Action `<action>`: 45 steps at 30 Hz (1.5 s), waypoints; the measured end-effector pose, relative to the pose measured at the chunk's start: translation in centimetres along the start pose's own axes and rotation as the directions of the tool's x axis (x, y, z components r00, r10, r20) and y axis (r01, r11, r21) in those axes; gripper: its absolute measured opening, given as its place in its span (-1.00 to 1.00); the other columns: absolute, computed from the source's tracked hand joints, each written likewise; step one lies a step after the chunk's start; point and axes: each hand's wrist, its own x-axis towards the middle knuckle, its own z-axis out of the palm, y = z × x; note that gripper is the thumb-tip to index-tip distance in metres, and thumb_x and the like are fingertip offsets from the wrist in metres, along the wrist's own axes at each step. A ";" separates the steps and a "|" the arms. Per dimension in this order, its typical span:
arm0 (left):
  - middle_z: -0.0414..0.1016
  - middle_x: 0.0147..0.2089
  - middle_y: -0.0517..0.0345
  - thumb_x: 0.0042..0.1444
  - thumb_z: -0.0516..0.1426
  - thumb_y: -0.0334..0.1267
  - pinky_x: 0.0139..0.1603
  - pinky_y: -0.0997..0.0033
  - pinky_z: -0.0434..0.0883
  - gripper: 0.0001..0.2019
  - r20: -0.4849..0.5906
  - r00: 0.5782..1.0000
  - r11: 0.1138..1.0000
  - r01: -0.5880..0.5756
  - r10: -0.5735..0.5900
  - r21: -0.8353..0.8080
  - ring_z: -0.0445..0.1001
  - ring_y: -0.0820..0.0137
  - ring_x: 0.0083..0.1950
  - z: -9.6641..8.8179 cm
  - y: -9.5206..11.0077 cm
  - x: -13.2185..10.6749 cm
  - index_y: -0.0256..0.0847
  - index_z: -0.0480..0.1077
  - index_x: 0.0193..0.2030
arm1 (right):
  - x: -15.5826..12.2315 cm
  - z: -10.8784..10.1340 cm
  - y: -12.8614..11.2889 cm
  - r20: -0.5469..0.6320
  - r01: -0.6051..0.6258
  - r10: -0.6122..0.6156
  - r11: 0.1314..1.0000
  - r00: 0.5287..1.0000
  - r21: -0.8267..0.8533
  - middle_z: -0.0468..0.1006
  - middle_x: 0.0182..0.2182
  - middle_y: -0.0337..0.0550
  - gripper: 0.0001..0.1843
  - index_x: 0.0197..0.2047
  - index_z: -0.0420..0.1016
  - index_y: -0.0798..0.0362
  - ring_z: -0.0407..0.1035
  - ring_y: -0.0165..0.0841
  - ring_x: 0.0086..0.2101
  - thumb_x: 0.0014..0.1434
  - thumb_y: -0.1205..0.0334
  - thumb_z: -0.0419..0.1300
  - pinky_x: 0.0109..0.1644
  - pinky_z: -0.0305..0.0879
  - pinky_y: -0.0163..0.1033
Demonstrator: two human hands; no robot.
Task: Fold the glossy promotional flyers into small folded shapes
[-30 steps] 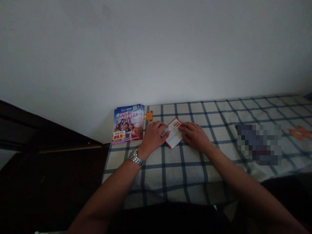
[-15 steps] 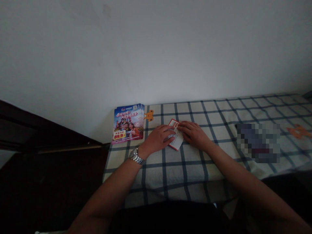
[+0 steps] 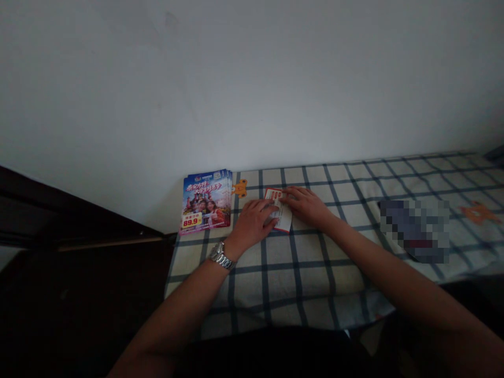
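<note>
Turned squarer since the earlier frame, a printed leaflet (image 3: 284,221) lies at three o'clock from the stacked flyers (image 3: 207,200), apparently steadied between the left hand (image 3: 252,223), thumb spread from fingers, and the right hand (image 3: 309,206), its grip hidden.

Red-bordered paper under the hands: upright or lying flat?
Lying flat: the red-bordered paper shows its print upward on the checked cloth, left hand and right hand on it.

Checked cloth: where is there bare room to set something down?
The checked cloth is bare between the right hand and the blurred-out item, and again nearer the wearer, between the two forearms. It is crowded mid-cloth, where the right hand and left hand touch the white leaflet, and at the left end, where the flyer stack lies.
</note>
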 end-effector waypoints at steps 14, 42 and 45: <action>0.43 0.30 0.00 0.38 0.17 -0.06 0.34 -0.07 0.32 -0.66 -0.026 0.999 0.999 0.032 -0.031 0.004 0.39 0.10 0.29 0.5 -0.2 -0.3 -0.09 0.47 0.21 | -0.5 1.5 0.6 -0.156 0.040 -0.011 0.983 0.988 0.182 0.58 0.10 0.03 -0.75 0.07 0.63 0.01 0.41 -0.08 0.07 0.38 0.29 0.21 0.18 0.44 0.10; 0.40 0.30 -0.02 0.38 0.17 -0.17 0.40 -0.01 0.38 -0.76 0.014 0.999 0.997 -0.046 0.047 -0.066 0.37 0.14 0.32 0.5 -0.1 -0.3 -0.16 0.44 0.12 | -1.2 0.9 0.4 -0.162 0.071 -0.016 0.937 0.987 0.342 0.58 0.10 0.04 -0.75 0.06 0.64 -0.03 0.43 -0.08 0.11 0.38 0.27 0.20 0.21 0.43 0.14; 0.37 0.32 -0.03 0.36 0.19 -0.17 0.41 -0.02 0.37 -0.70 0.024 0.999 0.998 -0.047 0.048 -0.047 0.35 0.12 0.33 0.5 0.0 -0.3 -0.15 0.42 0.18 | -1.2 1.1 0.4 -0.157 0.062 -0.008 0.936 0.988 0.346 0.58 0.11 0.06 -0.75 0.06 0.64 -0.01 0.43 -0.08 0.10 0.37 0.28 0.21 0.21 0.43 0.14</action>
